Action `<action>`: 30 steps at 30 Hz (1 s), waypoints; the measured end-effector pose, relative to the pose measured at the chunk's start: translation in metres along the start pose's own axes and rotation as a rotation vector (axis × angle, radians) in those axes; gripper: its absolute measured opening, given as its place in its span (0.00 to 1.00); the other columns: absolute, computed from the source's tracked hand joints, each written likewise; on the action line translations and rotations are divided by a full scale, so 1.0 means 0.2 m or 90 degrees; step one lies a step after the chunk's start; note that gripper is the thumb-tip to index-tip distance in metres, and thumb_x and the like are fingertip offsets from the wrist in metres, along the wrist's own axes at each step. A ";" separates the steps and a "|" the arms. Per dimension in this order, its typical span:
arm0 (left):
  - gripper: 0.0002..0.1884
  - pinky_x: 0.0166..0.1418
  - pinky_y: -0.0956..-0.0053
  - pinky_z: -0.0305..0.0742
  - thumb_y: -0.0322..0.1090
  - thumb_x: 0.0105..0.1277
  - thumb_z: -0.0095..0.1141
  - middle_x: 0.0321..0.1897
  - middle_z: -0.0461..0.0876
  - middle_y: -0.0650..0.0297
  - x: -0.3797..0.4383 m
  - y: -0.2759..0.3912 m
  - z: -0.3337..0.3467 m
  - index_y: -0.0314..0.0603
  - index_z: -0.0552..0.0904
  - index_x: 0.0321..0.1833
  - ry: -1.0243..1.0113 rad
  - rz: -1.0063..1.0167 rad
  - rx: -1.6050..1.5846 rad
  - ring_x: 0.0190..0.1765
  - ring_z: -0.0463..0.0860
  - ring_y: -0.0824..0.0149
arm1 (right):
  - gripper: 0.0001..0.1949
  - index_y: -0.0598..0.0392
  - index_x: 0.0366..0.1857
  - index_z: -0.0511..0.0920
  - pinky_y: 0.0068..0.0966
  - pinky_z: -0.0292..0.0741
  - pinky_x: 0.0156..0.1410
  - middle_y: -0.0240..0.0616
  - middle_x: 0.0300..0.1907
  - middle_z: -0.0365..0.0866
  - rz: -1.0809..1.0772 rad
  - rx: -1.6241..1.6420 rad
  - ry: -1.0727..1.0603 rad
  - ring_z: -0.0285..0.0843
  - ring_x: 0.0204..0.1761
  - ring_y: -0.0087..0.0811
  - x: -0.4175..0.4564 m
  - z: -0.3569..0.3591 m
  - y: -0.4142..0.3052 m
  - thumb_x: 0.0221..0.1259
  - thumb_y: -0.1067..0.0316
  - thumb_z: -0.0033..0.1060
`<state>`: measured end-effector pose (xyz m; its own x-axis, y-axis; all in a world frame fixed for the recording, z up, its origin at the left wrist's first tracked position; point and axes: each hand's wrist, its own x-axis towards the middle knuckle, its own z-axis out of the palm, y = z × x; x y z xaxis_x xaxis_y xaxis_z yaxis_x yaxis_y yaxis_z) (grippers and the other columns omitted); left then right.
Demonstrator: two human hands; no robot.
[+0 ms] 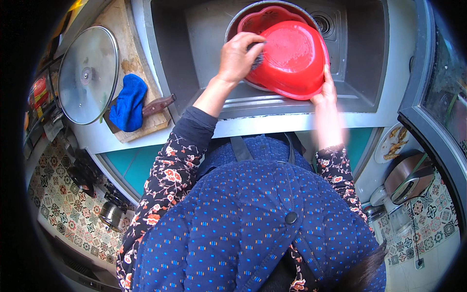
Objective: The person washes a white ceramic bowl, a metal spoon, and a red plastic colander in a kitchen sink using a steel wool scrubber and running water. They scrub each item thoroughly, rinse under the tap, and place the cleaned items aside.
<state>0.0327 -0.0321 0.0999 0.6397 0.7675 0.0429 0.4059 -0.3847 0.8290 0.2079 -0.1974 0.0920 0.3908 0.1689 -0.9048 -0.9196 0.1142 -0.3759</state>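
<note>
My left hand (pixel 239 56) grips a dark mesh scouring pad (pixel 258 61) against the side of a red plastic basin (pixel 292 51). That basin is tipped with its wet underside facing up. Its lower right rim is held by my right hand (pixel 326 89), whose wrist is blurred. Behind it, partly covered, is a second red basin with a scalloped rim and cut-out holes (pixel 251 23). Both are over a larger round metal basin (pixel 231 30) in the grey sink (pixel 204 47).
Left of the sink, a wooden cutting board (pixel 131 64) carries a blue cloth (pixel 128 104) and a wooden-handled knife (pixel 158 105). A glass lid (pixel 87 75) overlaps the board. The drain (pixel 323 25) is at the back right. At the right are a window frame (pixel 419 95) and a toaster (pixel 408 179).
</note>
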 end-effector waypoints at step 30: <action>0.03 0.45 0.66 0.79 0.31 0.58 0.65 0.36 0.87 0.62 0.01 -0.01 0.09 0.45 0.87 0.34 -0.101 0.062 0.145 0.42 0.86 0.59 | 0.25 0.58 0.64 0.70 0.46 0.75 0.65 0.45 0.60 0.77 -0.052 -0.033 -0.075 0.76 0.61 0.42 0.05 -0.02 0.09 0.69 0.56 0.59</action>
<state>0.0446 -0.0384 0.0886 0.7697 0.6382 0.0138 0.4620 -0.5718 0.6779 0.1956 -0.1969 0.0757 0.4634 0.2749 -0.8424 -0.8843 0.0819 -0.4597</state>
